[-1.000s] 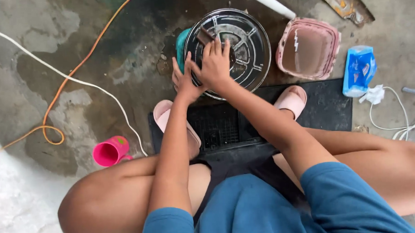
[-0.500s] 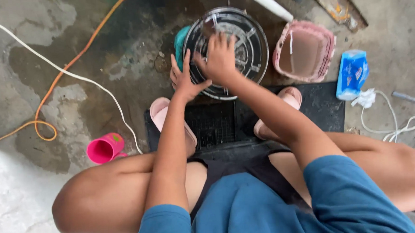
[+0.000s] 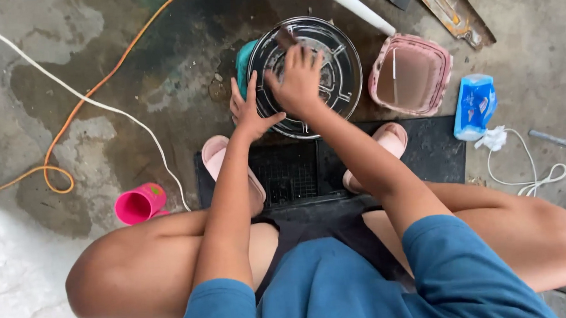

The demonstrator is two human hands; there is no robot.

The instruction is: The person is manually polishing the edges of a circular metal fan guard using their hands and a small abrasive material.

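Observation:
A round black wire fan grille [image 3: 339, 61] stands tilted on the wet concrete in front of me. My left hand [image 3: 248, 111] grips its left rim, thumb over the wires. My right hand [image 3: 300, 79] presses on the grille's face with fingers spread; a dark brush-like piece shows just above the fingertips, and I cannot tell whether the hand holds it. A teal object [image 3: 245, 59] sits behind the grille's left edge. I am squatting, knees wide, feet in pink slippers [image 3: 216, 155].
A pink basin [image 3: 381, 75] of murky water stands right of the grille. A blue packet [image 3: 475, 105] and white cord [image 3: 528, 174] lie at right. A pink cup [image 3: 139, 205] lies at left, near orange [image 3: 53, 140] and white cables [image 3: 135, 124]. A black mat [image 3: 435, 149] is underfoot.
My right hand has slid up across the grille's face. The left hand stays on the left rim. The view has shifted slightly.

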